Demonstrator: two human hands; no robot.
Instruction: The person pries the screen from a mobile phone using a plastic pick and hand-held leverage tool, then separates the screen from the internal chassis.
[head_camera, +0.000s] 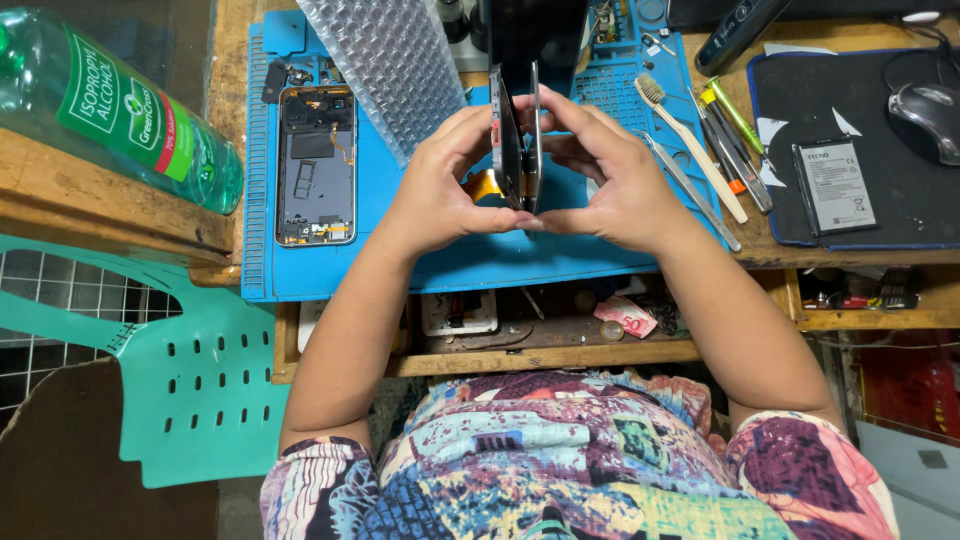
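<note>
Over blue mat (440, 265); left hand (440, 190), right hand (610, 185) pinch phone (517, 140).

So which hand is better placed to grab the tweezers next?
The right hand, probably. The tweezers lie just beside it on the blue mat, while the left hand is on the far side of the phone both hands hold.

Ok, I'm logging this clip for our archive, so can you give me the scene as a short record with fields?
setting: blue work mat on a wooden bench
left hand: grips the phone assembly from its left side
right hand: grips the same assembly from its right side
assembly: held on edge, two thin panels slightly parted, orange ribbon below
left on mat: opened phone body, bubble wrap
right: toothbrush, tweezers, battery, mouse
</note>
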